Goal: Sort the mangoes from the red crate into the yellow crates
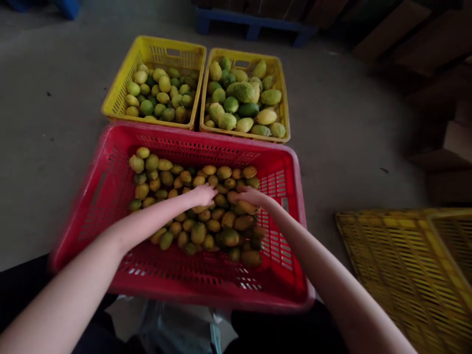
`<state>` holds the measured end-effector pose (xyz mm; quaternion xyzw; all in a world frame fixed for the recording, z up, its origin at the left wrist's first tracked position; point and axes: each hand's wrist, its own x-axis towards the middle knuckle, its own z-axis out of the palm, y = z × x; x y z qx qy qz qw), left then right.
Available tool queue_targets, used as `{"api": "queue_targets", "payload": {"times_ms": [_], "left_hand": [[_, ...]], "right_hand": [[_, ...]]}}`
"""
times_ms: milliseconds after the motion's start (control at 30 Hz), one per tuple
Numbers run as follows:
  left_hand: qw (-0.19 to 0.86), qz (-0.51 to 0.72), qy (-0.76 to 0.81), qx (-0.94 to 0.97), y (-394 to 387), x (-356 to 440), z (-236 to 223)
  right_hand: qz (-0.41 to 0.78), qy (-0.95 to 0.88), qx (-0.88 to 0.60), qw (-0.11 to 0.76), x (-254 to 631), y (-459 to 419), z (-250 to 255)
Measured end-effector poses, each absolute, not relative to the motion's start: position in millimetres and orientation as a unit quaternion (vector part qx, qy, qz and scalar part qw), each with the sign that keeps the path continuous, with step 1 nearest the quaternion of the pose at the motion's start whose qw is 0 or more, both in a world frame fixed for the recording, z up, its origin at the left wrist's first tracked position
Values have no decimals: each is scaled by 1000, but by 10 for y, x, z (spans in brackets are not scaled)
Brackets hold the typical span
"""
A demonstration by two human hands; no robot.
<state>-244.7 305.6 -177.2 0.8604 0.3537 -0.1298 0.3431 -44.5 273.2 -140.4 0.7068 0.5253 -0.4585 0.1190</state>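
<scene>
A large red plastic crate (110,284) stands in front of me with many yellow-green lemons (198,233) heaped across its bottom. My left hand (205,195) reaches into the middle of the heap, its fingers partly apart and touching the lemons. Just to its right, my right hand (251,196) rests on the fruit with its fingers stretched toward the left hand. A few lemons lie in the small gap between the two hands. The fingertips are partly hidden among the fruit, and I see no lemon clearly gripped.
Beyond the red crate stand two yellow crates side by side: the left crate (114,93) holds smaller yellow-green lemons, the right crate (283,98) larger ones. An overturned yellow crate (391,246) lies at the right. Cardboard boxes (457,140) and a blue pallet (252,32) are farther off.
</scene>
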Motion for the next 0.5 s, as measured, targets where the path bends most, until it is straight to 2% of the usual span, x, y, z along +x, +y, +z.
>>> {"api": "queue_targets", "payload": {"times_ms": [200, 367, 500], "left_hand": [[372, -133, 355, 848, 2678, -2240, -2064], [340, -221, 352, 844, 2596, -2935, -2021], [300, -251, 358, 848, 2792, -3327, -1836]], "right_hand": [[-379, 491, 770, 151, -599, 2547, -1734], [-406, 476, 762, 166, -1122, 2371, -1798], [-489, 490, 706, 147, -1307, 2390, -1582]]}}
